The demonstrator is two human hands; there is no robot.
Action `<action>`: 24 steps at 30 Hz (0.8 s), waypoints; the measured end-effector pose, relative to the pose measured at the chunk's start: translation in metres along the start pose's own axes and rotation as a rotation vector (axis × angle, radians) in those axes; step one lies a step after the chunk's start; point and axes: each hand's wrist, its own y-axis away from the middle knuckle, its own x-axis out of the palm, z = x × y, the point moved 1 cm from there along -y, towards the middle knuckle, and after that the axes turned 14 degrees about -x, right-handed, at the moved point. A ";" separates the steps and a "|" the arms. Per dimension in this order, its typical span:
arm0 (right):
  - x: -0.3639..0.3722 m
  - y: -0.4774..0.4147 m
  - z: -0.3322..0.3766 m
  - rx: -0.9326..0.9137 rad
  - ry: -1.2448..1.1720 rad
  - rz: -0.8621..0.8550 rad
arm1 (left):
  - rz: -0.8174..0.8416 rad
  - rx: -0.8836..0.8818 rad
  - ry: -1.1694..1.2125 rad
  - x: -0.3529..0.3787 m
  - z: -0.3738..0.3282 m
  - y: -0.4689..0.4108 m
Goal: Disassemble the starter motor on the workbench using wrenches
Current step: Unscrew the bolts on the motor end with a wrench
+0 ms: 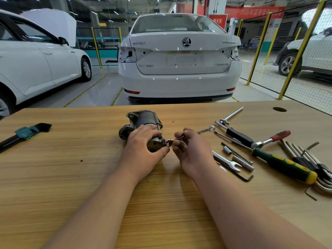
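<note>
A grey metal starter motor (143, 118) lies on its side in the middle of the wooden workbench (71, 159). My left hand (143, 142) grips its near end from above, fingers curled round the housing. My right hand (192, 148) holds a small silver wrench (173, 140) whose head sits at a bolt on the motor's near right end. The wrench's shaft runs under my right fingers; its far ring end (208, 129) shows beyond them.
Right of my hands lie loose tools: a spanner (228, 161), sockets, a T-handle bar (231, 115), a red-handled ratchet (273, 138), a green-and-yellow screwdriver (285, 163) and hex keys (309, 159). A hex key set (27, 133) lies far left. White cars stand beyond the bench.
</note>
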 end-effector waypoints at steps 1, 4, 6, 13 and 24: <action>0.000 0.002 0.000 -0.010 0.005 0.016 | -0.001 0.000 0.007 0.000 0.000 0.001; 0.002 0.007 0.003 -0.100 0.080 0.081 | -0.002 0.001 0.016 0.001 0.000 0.002; 0.005 0.009 0.006 -0.242 0.234 0.159 | -0.007 -0.011 0.004 0.001 -0.001 0.001; 0.043 0.038 -0.005 -1.258 1.311 0.795 | -0.047 0.101 -0.180 -0.002 -0.007 0.004; 0.013 0.005 0.028 -0.458 0.096 0.062 | 0.074 -0.046 0.027 -0.003 -0.001 0.001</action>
